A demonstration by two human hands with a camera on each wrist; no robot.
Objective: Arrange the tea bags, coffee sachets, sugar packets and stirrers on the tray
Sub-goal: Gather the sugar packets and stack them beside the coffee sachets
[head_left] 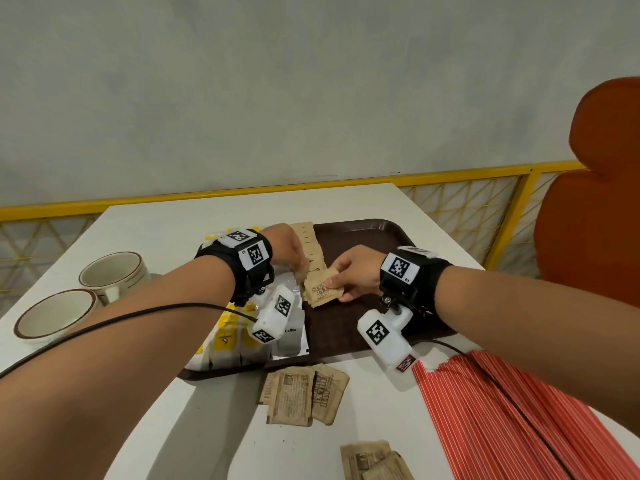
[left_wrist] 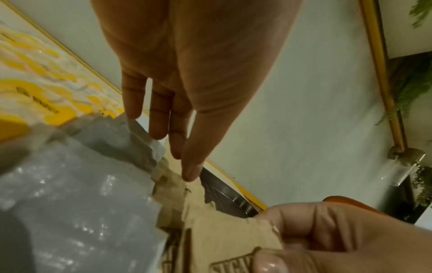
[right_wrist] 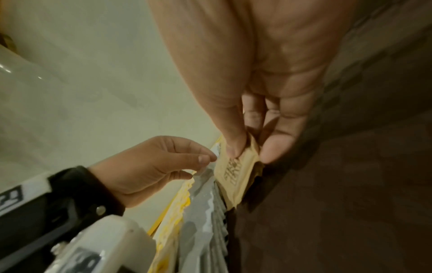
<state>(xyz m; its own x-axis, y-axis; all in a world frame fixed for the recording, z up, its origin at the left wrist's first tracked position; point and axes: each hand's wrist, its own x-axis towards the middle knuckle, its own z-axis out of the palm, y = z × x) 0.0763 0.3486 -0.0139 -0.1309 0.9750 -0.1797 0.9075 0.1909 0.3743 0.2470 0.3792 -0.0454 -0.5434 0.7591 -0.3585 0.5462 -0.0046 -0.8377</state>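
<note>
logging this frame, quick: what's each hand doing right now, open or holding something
Left hand: open, straight fingers touching the row of brown packets on the tray.
Right hand: pinching one sugar packet between thumb and fingers.

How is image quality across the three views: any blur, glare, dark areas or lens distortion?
Head view: evenly lit and sharp, with wide-angle bending at the edges; soft arm shadows fall on the table. Left wrist view: the silver coffee sachets are blurred with specular glints. Right wrist view: dim and warm-tinted, the tray nearly black; the sugar packet is soft but its print shows.
</note>
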